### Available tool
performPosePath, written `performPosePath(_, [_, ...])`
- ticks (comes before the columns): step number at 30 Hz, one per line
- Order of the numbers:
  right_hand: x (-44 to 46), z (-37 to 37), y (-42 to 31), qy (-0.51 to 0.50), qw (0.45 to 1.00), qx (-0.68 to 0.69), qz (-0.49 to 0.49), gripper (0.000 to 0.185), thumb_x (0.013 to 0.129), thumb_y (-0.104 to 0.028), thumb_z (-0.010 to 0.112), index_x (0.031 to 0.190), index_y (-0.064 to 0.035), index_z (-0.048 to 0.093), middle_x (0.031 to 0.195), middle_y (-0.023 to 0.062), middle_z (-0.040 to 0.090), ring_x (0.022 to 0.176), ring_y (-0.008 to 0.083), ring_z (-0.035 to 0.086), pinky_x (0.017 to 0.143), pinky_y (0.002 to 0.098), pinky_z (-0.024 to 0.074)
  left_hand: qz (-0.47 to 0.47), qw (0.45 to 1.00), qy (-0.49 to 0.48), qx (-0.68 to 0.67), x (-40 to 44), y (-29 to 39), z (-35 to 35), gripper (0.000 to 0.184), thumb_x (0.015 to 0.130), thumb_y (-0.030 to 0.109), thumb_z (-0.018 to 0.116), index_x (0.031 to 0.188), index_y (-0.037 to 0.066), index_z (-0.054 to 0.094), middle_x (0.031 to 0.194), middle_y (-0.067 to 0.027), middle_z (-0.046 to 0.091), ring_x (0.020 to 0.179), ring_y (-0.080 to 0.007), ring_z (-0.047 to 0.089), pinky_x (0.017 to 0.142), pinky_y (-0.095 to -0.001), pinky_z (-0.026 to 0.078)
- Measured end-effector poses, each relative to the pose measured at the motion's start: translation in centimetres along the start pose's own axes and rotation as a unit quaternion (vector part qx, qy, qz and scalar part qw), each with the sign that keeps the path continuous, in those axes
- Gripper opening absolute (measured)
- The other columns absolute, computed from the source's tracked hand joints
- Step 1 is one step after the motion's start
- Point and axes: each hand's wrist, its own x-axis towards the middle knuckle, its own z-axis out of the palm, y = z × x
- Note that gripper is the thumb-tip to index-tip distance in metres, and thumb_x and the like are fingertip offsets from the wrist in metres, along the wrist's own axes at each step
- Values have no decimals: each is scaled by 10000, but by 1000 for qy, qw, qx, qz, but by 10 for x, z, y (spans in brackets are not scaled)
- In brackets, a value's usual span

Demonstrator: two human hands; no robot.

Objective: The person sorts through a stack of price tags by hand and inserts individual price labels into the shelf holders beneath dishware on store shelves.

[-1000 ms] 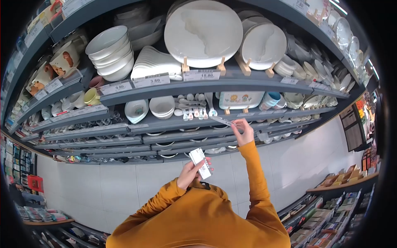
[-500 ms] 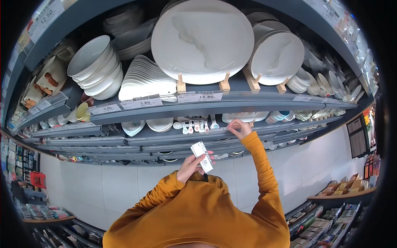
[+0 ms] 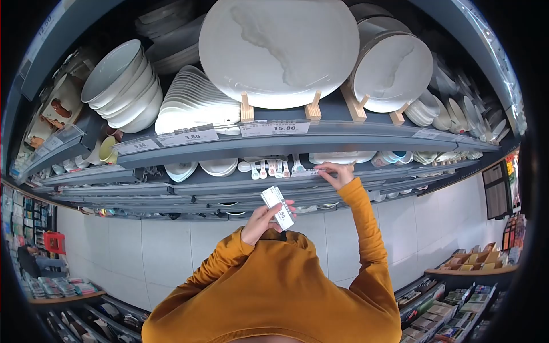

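Note:
My left hand (image 3: 264,222) is closed around a small stack of white price labels (image 3: 278,208), held in front of my chest with printed figures facing up. My right hand (image 3: 338,174) reaches to the front edge of a lower shelf. Its thumb and forefinger pinch the right end of a price label (image 3: 307,172) lying along that edge. Several white ceramic spoons (image 3: 271,168) with small coloured prints rest just behind the label. Right behind my right hand is a pale dish (image 3: 343,158), partly hidden by the upper shelf.
Overhanging the hands is an upper shelf edge (image 3: 343,139) with price labels. It carries a large white plate (image 3: 280,54) on wooden stands, a smaller plate (image 3: 393,74) and stacked bowls (image 3: 127,86). Behind me, low display racks (image 3: 452,308) flank the tiled floor (image 3: 171,251).
The view has shifted slightly, bringing the upper shelf nearer. My right fingers have come down against the shelf edge, and the label there now shows its printed front. My left hand keeps its labels.

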Motion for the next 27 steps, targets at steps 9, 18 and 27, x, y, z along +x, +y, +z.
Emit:
performPosePath(9, [-2, 1, -9, -6, 990, -120, -70, 173, 862, -84, 601, 1010, -79, 689, 884, 95, 650, 812, 276, 633, 745, 322, 506, 20, 999, 28, -21, -7, -10, 2, 416, 1006, 298, 389, 1295, 13, 483, 1148, -106, 621, 1001, -162, 630, 656, -232, 538])
performPosePath(18, [-39, 39, -72, 185, 962, 198, 43, 117, 861, -110, 647, 924, -13, 662, 793, 71, 649, 732, 127, 634, 691, 265, 497, 96, 983, 159, -10, -11, -17, 12, 319, 948, 201, 553, 1150, -43, 591, 996, -90, 667, 786, -125, 652, 572, -226, 544])
performPosePath(27, [-87, 65, -110, 45, 954, 291, 57, 118, 861, -62, 656, 803, 10, 582, 768, 40, 629, 733, 82, 591, 712, 245, 482, 144, 966, 213, -11, -23, -18, 45, 258, 933, 191, 582, 1050, -37, 598, 905, -72, 661, 710, -99, 624, 467, -210, 485])
